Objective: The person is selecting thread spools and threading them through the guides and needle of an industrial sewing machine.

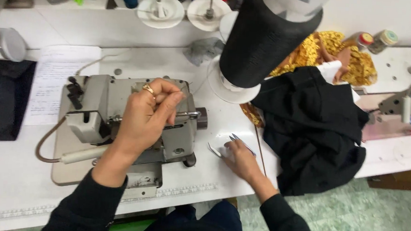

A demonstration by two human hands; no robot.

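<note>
Grey cast-metal overlock machine (119,120) sits on the white laminate counter (11,175), boxy w/ rounded corners, long axis running left-right across the counter, its dark knob end pointing right. My left hand (146,114) is over its top, gold ring on one finger, fingers (170,104) pinched together at the tips; can't tell if there's thread in the pinch, too fine to see. My right hand (243,160) lies flat on the counter just right of the machine, fingers closed around small metal snips (235,142); thin shiny blades, long axis approx. diagonal, tips pointing up-left, away from me. Black soft fabric (316,132) is heaped in folds near that hand, draping over the counter edge. Behind it lies crumpled yellow-orange patterned cloth (323,53). Big black thread cone (262,38), smooth & tapered, stands close to the camera on a white plastic base. White paper sheet (58,80) lies flat, left of the machine.
</note>
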